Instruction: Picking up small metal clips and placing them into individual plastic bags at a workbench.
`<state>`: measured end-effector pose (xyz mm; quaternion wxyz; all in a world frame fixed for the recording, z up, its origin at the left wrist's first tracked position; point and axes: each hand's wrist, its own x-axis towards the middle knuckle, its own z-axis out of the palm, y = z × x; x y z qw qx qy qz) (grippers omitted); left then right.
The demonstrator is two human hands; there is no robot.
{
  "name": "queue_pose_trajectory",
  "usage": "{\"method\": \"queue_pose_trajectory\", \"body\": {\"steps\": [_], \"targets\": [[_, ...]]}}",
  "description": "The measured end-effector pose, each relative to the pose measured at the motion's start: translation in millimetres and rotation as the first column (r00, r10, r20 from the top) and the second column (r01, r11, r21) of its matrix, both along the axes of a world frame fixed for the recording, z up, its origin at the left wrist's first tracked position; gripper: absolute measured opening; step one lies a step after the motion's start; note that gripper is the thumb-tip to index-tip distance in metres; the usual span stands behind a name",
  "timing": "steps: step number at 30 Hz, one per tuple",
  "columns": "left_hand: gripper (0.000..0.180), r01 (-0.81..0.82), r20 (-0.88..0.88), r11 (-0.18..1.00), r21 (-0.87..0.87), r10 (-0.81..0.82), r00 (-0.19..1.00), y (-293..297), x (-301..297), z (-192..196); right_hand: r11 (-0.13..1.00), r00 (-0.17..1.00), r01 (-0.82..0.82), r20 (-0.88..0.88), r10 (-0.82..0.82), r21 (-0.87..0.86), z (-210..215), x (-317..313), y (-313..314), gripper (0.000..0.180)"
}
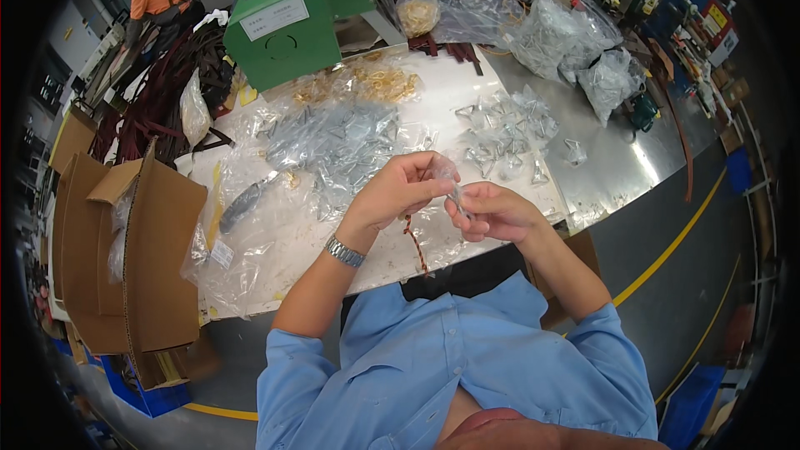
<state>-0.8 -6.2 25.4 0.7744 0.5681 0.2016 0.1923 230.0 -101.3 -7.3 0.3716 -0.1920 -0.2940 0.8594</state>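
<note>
Over the near edge of the counter [600,175], the left hand [398,190] and right hand [492,212] pinch a small clear plastic bag [446,173] between curled fingers; its contents are too small to make out. Heaps of clear packets [342,146] cover the counter. A green machine [283,21] behind carries a white rectangular label [275,17]. Brown cartons [137,258] stand left, partly cut off.
</note>
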Motion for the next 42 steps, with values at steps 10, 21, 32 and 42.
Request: {"method": "queue_pose_trajectory", "body": {"steps": [10,21,32,42], "targets": [[0.011,-0.289,0.034,0.934,0.208,0.289,0.957,-5,14,-27,0.865,0.547,0.221,0.677,-0.492,0.450,33,-39,-17,0.025],[0.029,-0.340,-0.077,0.934,0.112,0.349,0.934,25,-5,-23,0.752,0.314,0.170,0.688,-0.654,0.637,26,-33,-13,0.021],[0.040,0.213,-0.049,0.974,0.080,-0.210,0.976,13,-5,-11,0.932,0.769,0.227,0.536,-0.350,0.283,13,-5,-19,0.023],[0.041,0.214,-0.174,0.973,0.090,-0.197,0.965,-4,12,-28,0.888,0.677,0.365,0.575,-0.460,0.281,-2,-20,-25,0.022]]}}
